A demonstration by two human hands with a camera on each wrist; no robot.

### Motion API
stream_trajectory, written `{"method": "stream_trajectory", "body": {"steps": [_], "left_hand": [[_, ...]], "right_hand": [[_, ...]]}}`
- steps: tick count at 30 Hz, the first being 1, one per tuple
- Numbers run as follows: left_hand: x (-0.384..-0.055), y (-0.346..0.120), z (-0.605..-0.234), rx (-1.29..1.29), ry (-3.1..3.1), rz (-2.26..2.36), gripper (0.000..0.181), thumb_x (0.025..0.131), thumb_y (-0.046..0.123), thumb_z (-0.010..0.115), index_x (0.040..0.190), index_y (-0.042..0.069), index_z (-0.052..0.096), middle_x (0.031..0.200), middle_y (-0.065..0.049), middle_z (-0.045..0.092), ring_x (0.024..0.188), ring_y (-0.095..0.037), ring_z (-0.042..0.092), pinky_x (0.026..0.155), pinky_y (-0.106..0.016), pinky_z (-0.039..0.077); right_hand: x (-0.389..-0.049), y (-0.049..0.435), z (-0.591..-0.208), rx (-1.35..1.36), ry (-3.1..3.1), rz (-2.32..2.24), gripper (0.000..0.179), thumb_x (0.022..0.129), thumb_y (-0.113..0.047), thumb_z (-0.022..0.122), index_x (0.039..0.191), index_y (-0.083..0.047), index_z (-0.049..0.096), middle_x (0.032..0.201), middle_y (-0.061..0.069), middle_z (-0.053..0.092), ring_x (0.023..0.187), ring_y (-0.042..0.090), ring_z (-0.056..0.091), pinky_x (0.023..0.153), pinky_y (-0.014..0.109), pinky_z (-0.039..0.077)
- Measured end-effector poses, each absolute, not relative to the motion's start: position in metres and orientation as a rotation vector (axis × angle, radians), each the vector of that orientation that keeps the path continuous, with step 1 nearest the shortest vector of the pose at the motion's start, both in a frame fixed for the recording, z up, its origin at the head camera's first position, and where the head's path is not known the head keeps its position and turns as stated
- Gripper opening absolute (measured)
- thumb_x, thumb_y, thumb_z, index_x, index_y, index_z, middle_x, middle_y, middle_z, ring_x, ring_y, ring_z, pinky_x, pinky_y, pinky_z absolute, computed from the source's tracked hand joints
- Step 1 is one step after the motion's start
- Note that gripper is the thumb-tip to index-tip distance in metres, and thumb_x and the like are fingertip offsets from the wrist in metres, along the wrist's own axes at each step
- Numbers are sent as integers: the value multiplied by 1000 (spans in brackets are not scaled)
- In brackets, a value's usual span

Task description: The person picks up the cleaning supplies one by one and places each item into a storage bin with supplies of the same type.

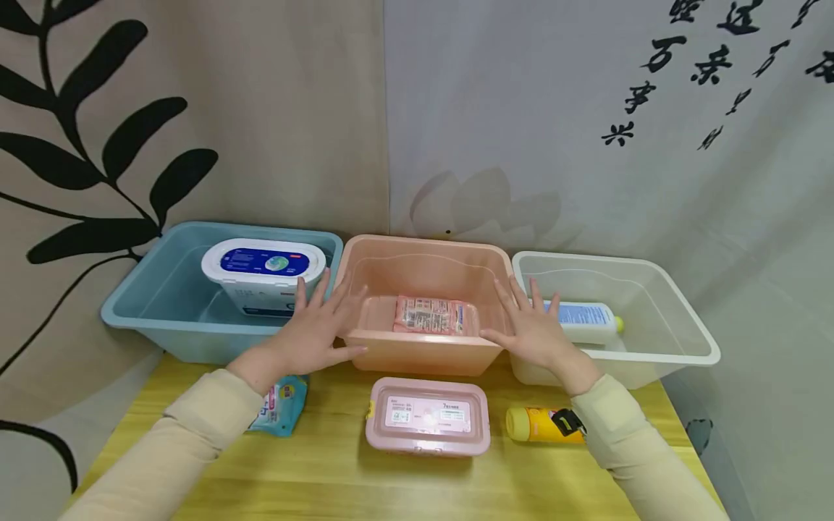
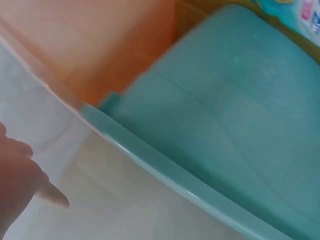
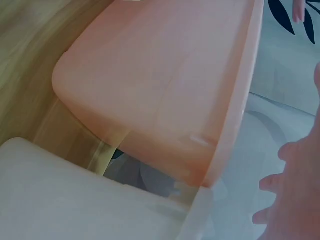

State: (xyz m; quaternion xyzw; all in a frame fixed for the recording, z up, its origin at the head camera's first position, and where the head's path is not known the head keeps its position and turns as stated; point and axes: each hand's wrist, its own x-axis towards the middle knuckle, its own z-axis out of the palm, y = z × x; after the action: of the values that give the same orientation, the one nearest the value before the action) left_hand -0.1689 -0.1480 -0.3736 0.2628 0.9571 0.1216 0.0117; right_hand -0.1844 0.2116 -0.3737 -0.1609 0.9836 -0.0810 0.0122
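In the head view my left hand point(image 1: 316, 329) is spread, fingers straight, over the gap between the blue bin point(image 1: 179, 344) and the peach bin point(image 1: 404, 356). My right hand point(image 1: 537, 329) spreads likewise where the peach bin meets the white bin point(image 1: 677, 358). Neither holds anything. A white lidded tub point(image 1: 270, 271) stands in the blue bin, a pink packet point(image 1: 430, 316) lies in the peach one, and a white bottle point(image 1: 586, 325) lies in the white one, partly behind my right fingers. Both wrist views show the hands above the bin rims.
On the wooden table point(image 1: 313, 477), in front of the bins, are a blue packet point(image 1: 284, 405) partly hidden by my left sleeve, a pink lidded box point(image 1: 428, 417), and a yellow bottle point(image 1: 541, 425) partly covered by my right sleeve. A printed curtain point(image 1: 293, 108) hangs behind.
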Motion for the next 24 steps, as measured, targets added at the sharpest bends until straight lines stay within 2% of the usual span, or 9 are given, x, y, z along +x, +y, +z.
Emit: {"method": "stream_trajectory", "body": {"steps": [4, 10, 14, 18, 24], "left_hand": [[-158, -134, -370, 955, 2954, 398, 95, 81, 60, 58, 152, 19, 11, 159, -13, -2, 143, -41, -14, 105, -66, -20], [-142, -115, -373, 1088, 2884, 406, 97, 80, 63, 57, 152, 21, 8, 159, -6, -5, 144, -35, -15, 107, -64, -17], [-135, -105, -378, 1185, 2836, 394, 94, 80, 64, 56, 151, 18, 15, 158, -10, -6, 144, -35, -15, 108, -64, -16], [-130, -98, -381, 1239, 2785, 374, 93, 80, 66, 54, 151, 18, 17, 158, -12, -1, 144, -36, -15, 108, -60, -21], [-123, -88, -387, 1277, 2701, 368, 94, 80, 65, 55, 152, 19, 13, 159, -10, -1, 144, -37, -12, 109, -66, -10]], "right_hand": [[-182, 215, -376, -504, 3071, -250, 88, 87, -55, 54, 152, -13, 11, 156, 21, 11, 140, 52, -1, 101, 77, -3], [-179, 225, -385, -513, 3067, -240, 90, 85, -61, 51, 151, -13, 13, 156, 21, 11, 140, 52, 0, 103, 75, -2], [-175, 231, -390, -521, 3072, -280, 88, 85, -59, 53, 151, -14, 16, 155, 22, 14, 140, 51, 1, 103, 75, -1], [-172, 236, -394, -536, 3067, -291, 87, 85, -57, 54, 151, -15, 15, 155, 23, 13, 140, 52, 1, 104, 75, -1], [-168, 241, -399, -558, 3060, -277, 86, 85, -53, 57, 150, -11, 18, 155, 23, 13, 140, 51, 1, 104, 74, 1]]}}
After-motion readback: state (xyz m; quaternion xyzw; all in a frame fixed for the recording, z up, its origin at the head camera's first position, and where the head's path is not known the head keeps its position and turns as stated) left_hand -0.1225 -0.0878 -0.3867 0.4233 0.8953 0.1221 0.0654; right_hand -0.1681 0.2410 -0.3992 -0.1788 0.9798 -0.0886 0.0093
